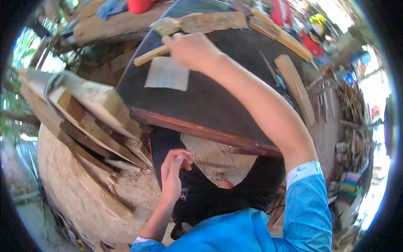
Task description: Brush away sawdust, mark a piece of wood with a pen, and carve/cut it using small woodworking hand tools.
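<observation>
My right hand (189,50) reaches across the dark tabletop (226,96), fingers closed on a pale bristled brush (165,26). A light wooden stick (147,56) lies under that hand, partly hidden by it. Just below is a square pale sheet (166,76). My left hand (174,168) is low, over my dark trousers (226,195), with its fingers curled together; whatever they may hold is too small to make out.
Boards and beams (100,126) stand at the left over a dusty floor (71,180). Wooden pieces (214,23) lie along the table's back, a long block (294,88) and thin dark tool (270,67) at its right. Red and blue items (140,5) sit beyond.
</observation>
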Demonstrator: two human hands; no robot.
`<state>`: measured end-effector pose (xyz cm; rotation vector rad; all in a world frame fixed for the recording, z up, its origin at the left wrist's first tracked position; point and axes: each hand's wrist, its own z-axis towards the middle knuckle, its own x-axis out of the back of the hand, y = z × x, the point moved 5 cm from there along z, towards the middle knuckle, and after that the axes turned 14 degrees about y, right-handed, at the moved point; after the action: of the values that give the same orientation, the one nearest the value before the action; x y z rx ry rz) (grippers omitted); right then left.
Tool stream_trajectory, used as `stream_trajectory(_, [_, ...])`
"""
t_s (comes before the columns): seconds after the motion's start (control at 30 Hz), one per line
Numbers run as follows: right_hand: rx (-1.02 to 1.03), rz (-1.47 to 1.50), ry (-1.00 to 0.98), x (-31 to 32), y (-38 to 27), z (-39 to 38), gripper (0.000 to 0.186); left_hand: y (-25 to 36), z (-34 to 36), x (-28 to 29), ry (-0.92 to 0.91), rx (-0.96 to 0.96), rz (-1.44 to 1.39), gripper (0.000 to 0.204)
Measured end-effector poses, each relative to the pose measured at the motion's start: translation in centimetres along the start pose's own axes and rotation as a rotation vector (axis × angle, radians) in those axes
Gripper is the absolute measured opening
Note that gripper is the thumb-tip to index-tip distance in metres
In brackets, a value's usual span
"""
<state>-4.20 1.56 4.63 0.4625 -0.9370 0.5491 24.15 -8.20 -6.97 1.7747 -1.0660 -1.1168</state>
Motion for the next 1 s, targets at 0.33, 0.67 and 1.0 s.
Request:
stream_trajectory(0.33, [-0.287,0.157,0.048,14.6,4.2,-14.9,0.022,5.1,-1.9,-6.8,-0.085,-0.491,0.286,0.019])
stream_trajectory(0.67, [-1.009,0.088,0.485,21.6,-10.8,-53.9,0.026,2.8,-9.0,-24.7,-0.949,-1.256,0.588,0.015])
stream_trajectory(1.0, [-2.024,-0.544,-0.388,23.9,-14.0,-79.2,0.028,5.9,-1.6,-30.4,-0.753,-1.383,0.828,0.016])
